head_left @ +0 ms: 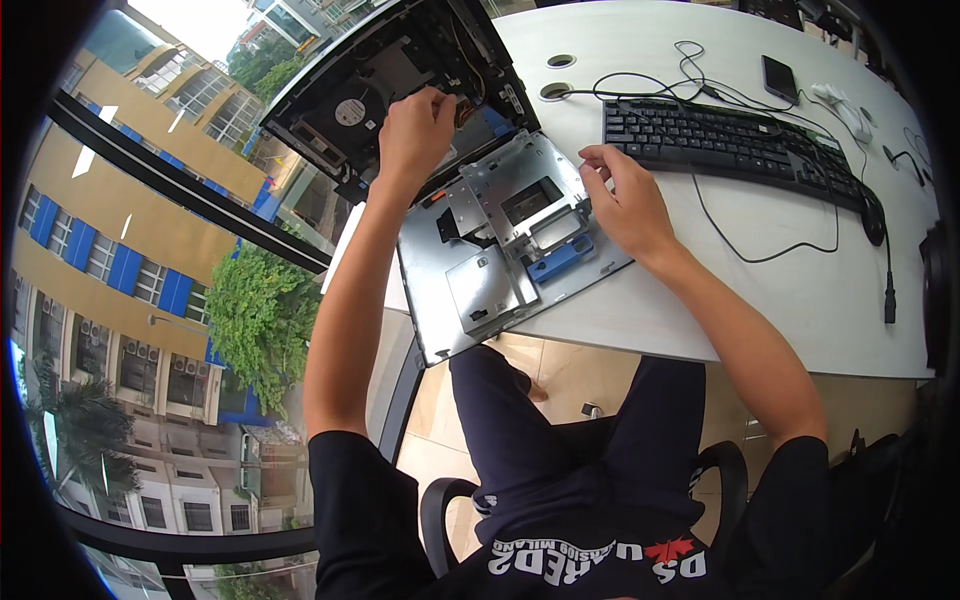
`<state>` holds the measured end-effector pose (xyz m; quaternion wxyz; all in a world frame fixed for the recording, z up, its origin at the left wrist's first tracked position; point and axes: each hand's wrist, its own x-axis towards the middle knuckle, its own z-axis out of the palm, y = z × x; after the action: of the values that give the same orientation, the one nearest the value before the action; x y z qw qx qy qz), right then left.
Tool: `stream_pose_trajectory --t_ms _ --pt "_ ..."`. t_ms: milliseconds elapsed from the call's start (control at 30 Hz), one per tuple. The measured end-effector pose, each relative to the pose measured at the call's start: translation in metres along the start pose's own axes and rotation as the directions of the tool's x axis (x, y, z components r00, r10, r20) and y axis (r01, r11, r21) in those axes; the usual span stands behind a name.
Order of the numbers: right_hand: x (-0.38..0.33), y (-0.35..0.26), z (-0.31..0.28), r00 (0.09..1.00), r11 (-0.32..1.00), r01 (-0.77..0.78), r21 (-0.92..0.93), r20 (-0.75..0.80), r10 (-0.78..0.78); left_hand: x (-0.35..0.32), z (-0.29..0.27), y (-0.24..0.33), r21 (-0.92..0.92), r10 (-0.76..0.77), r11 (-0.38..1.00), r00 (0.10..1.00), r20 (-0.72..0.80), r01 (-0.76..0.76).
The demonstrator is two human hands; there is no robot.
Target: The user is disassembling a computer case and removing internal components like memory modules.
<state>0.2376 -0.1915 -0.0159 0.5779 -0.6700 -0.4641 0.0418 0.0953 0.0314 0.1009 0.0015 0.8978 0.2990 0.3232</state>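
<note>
An opened computer case lies at the table's near left edge, its metal chassis (450, 260) flat and its black half (350, 75) tilted up behind. My left hand (415, 140) reaches into the black half with curled fingers, beside some wires (462, 112). What its fingertips hold, if anything, is hidden. My right hand (630, 205) is at the chassis's right edge, thumb and forefinger apart, nothing visible between them. Whether it touches the metal I cannot tell. A blue plastic latch (560, 259) sits on the chassis near this hand. A round white label (350, 112) shows inside the black half.
A black keyboard (730, 145) lies to the right, with tangled black cables and a mouse (873, 220) at its end. A phone (779, 79) and a white adapter (845, 112) lie farther back. The chassis overhangs the table's front edge. A window is at the left.
</note>
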Motion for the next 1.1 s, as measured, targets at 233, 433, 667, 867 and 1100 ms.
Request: stream_pose_trajectory --t_ms 233,433,667,867,1100 --pt "-0.002 -0.002 -0.001 1.0 1.0 0.015 -0.002 -0.021 -0.015 0.029 0.038 -0.014 0.082 -0.094 0.992 0.995 0.01 0.093" --pt "-0.003 -0.007 0.0 1.0 1.0 0.015 0.004 -0.012 -0.015 0.015 0.07 -0.024 0.327 0.197 0.934 0.97 -0.142 -0.142" --pt "-0.003 -0.003 0.0 1.0 1.0 0.025 0.01 -0.018 -0.025 0.007 0.078 -0.028 0.447 0.326 0.863 0.935 -0.137 -0.236" --pt "-0.002 -0.002 -0.002 1.0 1.0 0.011 -0.013 -0.019 -0.011 0.009 0.076 -0.035 0.481 0.386 0.827 0.916 -0.11 -0.291" --pt "0.001 0.003 0.002 1.0 1.0 -0.016 -0.015 0.008 0.016 0.011 0.075 -0.041 0.414 0.352 0.866 0.93 -0.106 -0.281"
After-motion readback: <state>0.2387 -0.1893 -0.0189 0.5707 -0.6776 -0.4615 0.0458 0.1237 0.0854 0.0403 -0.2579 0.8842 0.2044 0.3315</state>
